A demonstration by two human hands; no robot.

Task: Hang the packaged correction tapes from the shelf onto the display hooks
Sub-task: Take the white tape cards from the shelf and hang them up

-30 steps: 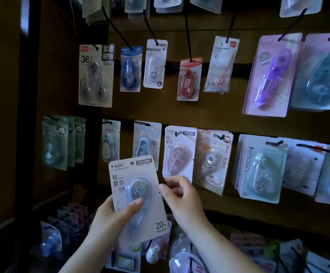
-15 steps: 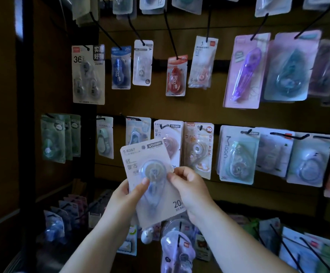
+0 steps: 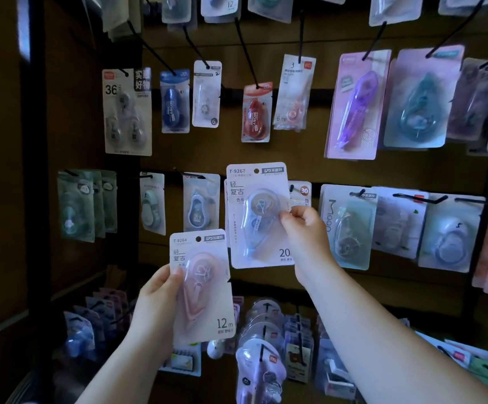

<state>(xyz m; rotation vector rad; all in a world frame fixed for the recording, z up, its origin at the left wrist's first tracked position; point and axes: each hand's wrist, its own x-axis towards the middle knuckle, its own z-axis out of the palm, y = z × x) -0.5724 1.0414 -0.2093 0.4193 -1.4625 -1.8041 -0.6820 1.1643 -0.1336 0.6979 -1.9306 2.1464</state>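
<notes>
My right hand [image 3: 306, 231] pinches the right edge of a white-carded blue correction tape pack [image 3: 254, 217] marked T-9267 and 20 m, held upright against the middle row of black display hooks [image 3: 417, 198]. Its hang hole sits in front of the packs hanging there; whether a hook passes through it I cannot tell. My left hand [image 3: 161, 290] grips the left side of a pink correction tape pack [image 3: 204, 287] marked T-9264 and 12 m, lower and to the left, away from any hook.
Rows of hanging correction tape packs cover the brown board: a purple pack [image 3: 356, 103] upper right, a red one [image 3: 255, 115] in the middle, a triple pack [image 3: 127, 112] at left. More packs [image 3: 263, 360] hang below. A dark post [image 3: 32, 170] bounds the left.
Both hands held one stack before. Now the packs are apart: my right hand has raised the blue pack to the middle hook row, and my left hand keeps the pink pack low.
</notes>
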